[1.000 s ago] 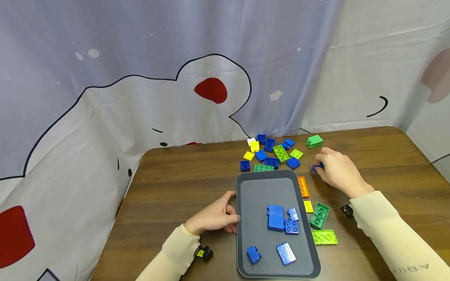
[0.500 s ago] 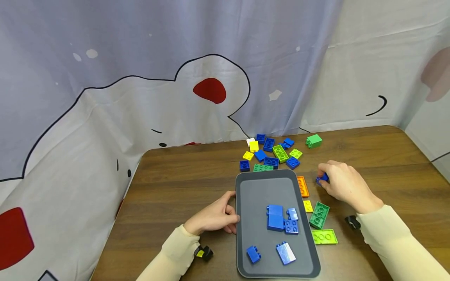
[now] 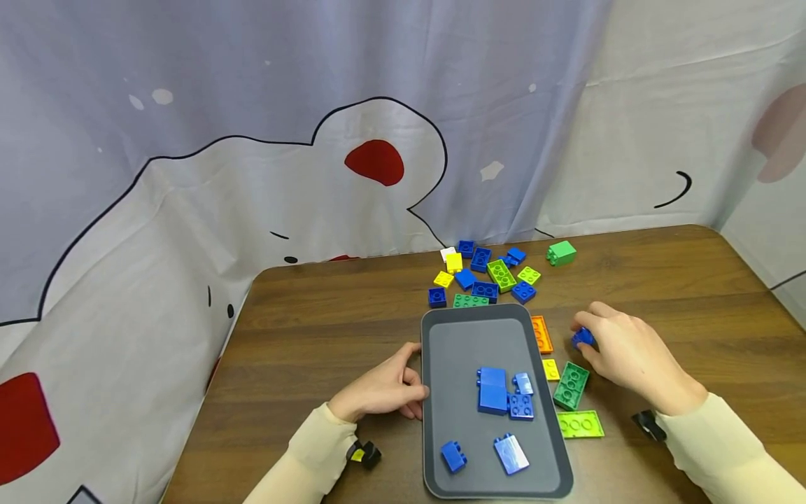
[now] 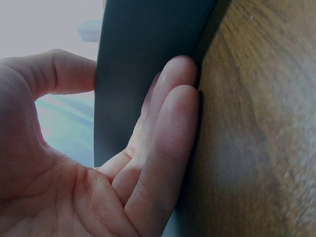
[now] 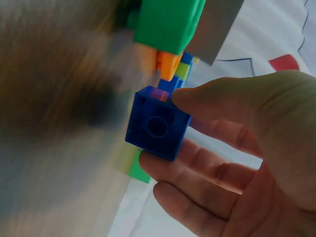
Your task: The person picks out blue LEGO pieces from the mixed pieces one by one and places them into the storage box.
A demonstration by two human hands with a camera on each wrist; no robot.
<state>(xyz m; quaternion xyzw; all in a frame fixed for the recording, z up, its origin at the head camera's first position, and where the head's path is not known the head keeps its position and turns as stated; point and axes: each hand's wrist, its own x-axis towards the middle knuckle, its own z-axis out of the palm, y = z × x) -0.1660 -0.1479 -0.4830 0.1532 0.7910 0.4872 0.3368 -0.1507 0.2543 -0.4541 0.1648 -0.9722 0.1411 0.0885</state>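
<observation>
My right hand (image 3: 632,350) pinches a small blue toy brick (image 3: 583,337) between thumb and fingers, to the right of the tray. In the right wrist view the hollow underside of this blue brick (image 5: 157,126) shows, with a round tube inside. My left hand (image 3: 387,388) grips the left edge of the grey tray (image 3: 453,329). Its thumb meets the rim and its fingers (image 4: 175,123) lie along the outer wall, low by the wooden table. Inside the tray lie several blue bricks, among them a larger one (image 3: 492,399) and a lone one (image 3: 453,456).
Beyond the tray several blue, yellow and green bricks are scattered, with a green brick (image 3: 561,253) off to their right. Along the tray's right side lie an orange brick (image 3: 541,334), a yellow brick (image 3: 550,369), a dark green brick (image 3: 571,386) and a lime brick (image 3: 581,424). A curtain hangs behind the table.
My right hand has moved toward me and slightly right with the blue brick, which has turned in the fingers. The left hand and tray have stayed in place.
</observation>
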